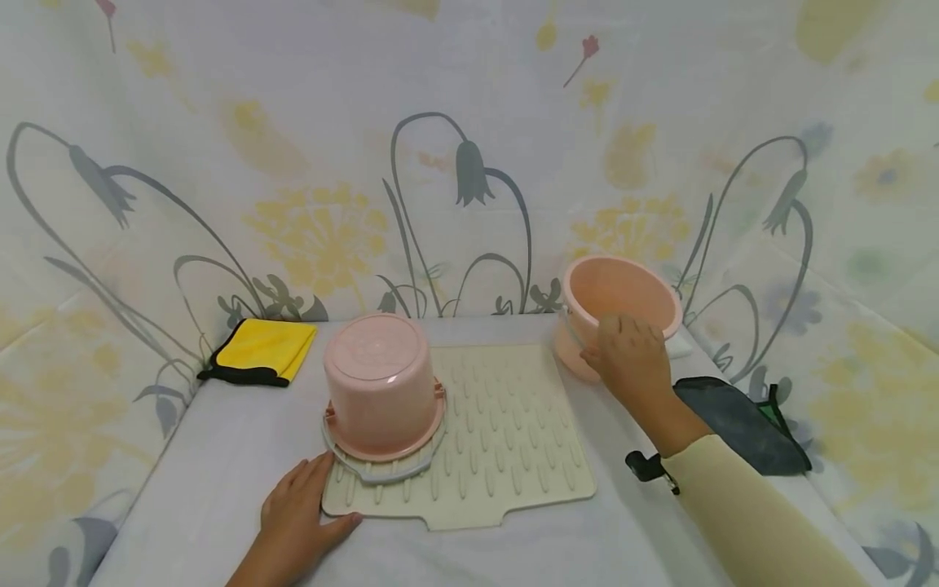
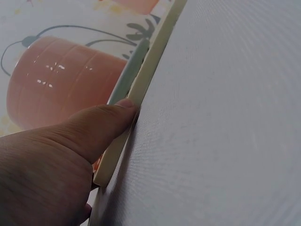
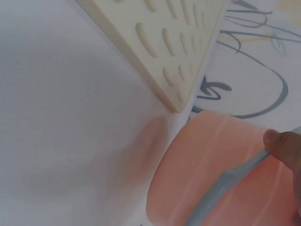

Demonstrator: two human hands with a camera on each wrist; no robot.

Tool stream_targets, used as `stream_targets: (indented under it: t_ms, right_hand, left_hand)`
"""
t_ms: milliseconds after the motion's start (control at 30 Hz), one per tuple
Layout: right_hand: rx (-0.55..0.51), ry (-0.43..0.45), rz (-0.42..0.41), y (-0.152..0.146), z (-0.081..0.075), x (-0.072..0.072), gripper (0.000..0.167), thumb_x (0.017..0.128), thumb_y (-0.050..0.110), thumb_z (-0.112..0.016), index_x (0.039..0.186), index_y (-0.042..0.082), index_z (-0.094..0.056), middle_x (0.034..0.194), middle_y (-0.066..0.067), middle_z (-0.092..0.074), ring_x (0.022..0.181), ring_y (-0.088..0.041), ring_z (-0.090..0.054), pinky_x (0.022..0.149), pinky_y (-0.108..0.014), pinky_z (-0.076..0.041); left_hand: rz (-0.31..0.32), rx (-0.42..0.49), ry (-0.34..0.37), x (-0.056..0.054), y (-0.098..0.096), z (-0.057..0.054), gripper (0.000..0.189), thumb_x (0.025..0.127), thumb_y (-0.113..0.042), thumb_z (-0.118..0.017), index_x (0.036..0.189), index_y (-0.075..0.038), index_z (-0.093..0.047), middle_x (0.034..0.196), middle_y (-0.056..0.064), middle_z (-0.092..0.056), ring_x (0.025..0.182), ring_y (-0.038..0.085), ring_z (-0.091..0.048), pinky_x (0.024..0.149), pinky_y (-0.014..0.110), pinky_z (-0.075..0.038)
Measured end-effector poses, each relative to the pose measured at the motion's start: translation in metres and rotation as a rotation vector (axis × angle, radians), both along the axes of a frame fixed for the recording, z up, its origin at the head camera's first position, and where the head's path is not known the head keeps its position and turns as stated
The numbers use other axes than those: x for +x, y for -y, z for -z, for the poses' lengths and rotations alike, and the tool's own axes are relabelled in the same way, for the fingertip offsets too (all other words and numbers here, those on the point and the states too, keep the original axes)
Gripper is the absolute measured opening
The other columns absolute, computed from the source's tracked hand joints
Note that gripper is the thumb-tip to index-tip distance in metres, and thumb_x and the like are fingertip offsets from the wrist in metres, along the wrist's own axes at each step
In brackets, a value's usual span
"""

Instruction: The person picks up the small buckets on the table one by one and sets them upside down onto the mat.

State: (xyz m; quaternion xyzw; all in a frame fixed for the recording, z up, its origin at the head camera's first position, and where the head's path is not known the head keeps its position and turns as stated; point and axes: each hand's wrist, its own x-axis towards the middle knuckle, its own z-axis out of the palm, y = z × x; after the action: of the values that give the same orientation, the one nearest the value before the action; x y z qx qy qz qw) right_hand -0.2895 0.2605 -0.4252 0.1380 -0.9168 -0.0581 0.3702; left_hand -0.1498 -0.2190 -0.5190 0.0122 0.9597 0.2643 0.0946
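In the head view a pink bucket [image 1: 377,383] stands upside down on the left part of a cream drying board [image 1: 506,424] with raised ridges. Its grey handle [image 1: 389,475] lies round the base. My left hand [image 1: 297,514] rests at the board's near left corner, fingers along the side and thumb [image 2: 123,103] against the front edge. At the right my right hand [image 1: 632,359] grips a second, peach-coloured bucket [image 1: 623,285] at its near rim; it is tilted, mouth up. In the right wrist view the thumb [image 3: 277,141] presses that bucket's grey handle [image 3: 221,186].
A folded yellow cloth [image 1: 267,350] with black trim lies at the back left. Dark grey cloth [image 1: 741,420] with a green patch lies right of the right forearm. A black strap [image 1: 645,466] shows by the sleeve. Patterned fabric hangs behind the white-covered table [image 1: 469,562].
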Motion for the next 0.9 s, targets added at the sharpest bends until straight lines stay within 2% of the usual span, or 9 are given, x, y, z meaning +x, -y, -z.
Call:
stream_targets:
  t_ms: [233,433,600,800,900]
  right_hand:
    - [-0.079,-0.072,-0.046,0.001,-0.003,0.010,0.069,0.062,0.035,-0.103,0.074,0.004,-0.043,0.068,-0.011,-0.042,0.061,-0.034,-0.045,0.054,-0.042,-0.032]
    - [-0.198,-0.079,-0.106,0.007,-0.006,0.024,0.069,0.060,0.031,-0.104,0.080,0.003,-0.044,0.071,-0.012,-0.042,0.064,-0.034,-0.044,0.056,-0.045,-0.032]
    - [-0.318,-0.015,-0.103,0.017,-0.011,0.039,0.066,0.063,0.031,-0.103,0.085,0.000,-0.049,0.072,-0.011,-0.043,0.065,-0.032,-0.044,0.057,-0.042,-0.032]
    - [-0.545,0.115,-0.045,0.028,-0.016,0.060,0.060,0.072,0.031,-0.098,0.092,-0.004,-0.054,0.076,-0.015,-0.051,0.069,-0.032,-0.049,0.063,-0.043,-0.036]
    - [-0.651,0.151,-0.030,0.032,-0.016,0.067,0.063,0.075,0.033,-0.096,0.102,-0.008,-0.056,0.083,-0.018,-0.055,0.075,-0.035,-0.052,0.067,-0.045,-0.039]
  left_hand:
    - [0.005,-0.001,-0.014,-0.001,-0.001,0.001,0.116,0.078,-0.070,-0.080,0.160,-0.001,-0.036,0.164,0.024,-0.037,0.149,0.055,-0.026,0.109,0.082,-0.024]
    - [0.000,0.006,-0.006,-0.003,-0.003,0.002,0.118,0.077,-0.072,-0.080,0.160,-0.001,-0.036,0.165,0.023,-0.037,0.149,0.055,-0.027,0.109,0.081,-0.025]
    - [-0.013,0.030,0.011,0.000,-0.002,0.001,0.116,0.078,-0.068,-0.082,0.161,-0.001,-0.035,0.166,0.023,-0.035,0.150,0.054,-0.024,0.110,0.082,-0.022]
    - [-0.018,0.033,0.022,-0.001,-0.001,0.000,0.118,0.077,-0.068,-0.083,0.161,-0.001,-0.034,0.166,0.024,-0.034,0.151,0.055,-0.023,0.110,0.082,-0.021]
    - [-0.011,0.017,0.013,-0.001,0.001,0.001,0.118,0.077,-0.069,-0.082,0.161,0.000,-0.034,0.166,0.024,-0.034,0.150,0.055,-0.024,0.110,0.082,-0.023]
